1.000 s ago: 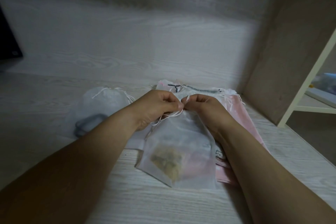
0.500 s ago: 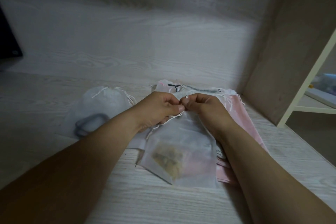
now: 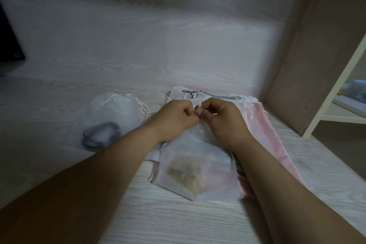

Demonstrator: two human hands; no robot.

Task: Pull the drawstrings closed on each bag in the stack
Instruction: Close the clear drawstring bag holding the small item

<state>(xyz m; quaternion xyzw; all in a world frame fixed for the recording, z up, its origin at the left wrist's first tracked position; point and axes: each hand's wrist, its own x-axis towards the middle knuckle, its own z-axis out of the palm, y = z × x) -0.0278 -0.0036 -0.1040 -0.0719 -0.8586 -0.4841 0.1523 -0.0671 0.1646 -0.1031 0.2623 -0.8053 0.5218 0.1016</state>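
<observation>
A sheer white drawstring bag (image 3: 198, 164) with a brownish item inside lies on top of a stack of bags (image 3: 263, 130), the lower ones pink. My left hand (image 3: 174, 119) and my right hand (image 3: 221, 119) meet at the top bag's mouth, fingers pinched on its thin white drawstrings (image 3: 199, 106). The mouth itself is mostly hidden by my fingers. To the left lies a separate sheer white bag (image 3: 111, 123), gathered at its mouth, with a dark looped object showing through it.
The bags rest on a pale wood-grain desk (image 3: 178, 220) with a back panel and a side panel (image 3: 309, 69) close on the right. A white shelf frame (image 3: 336, 89) stands beyond it. A dark screen edge (image 3: 8, 45) shows at far left.
Both hands have stayed pinched together at the top bag's mouth, with small finger shifts on the strings. The bag has slid very slightly.
</observation>
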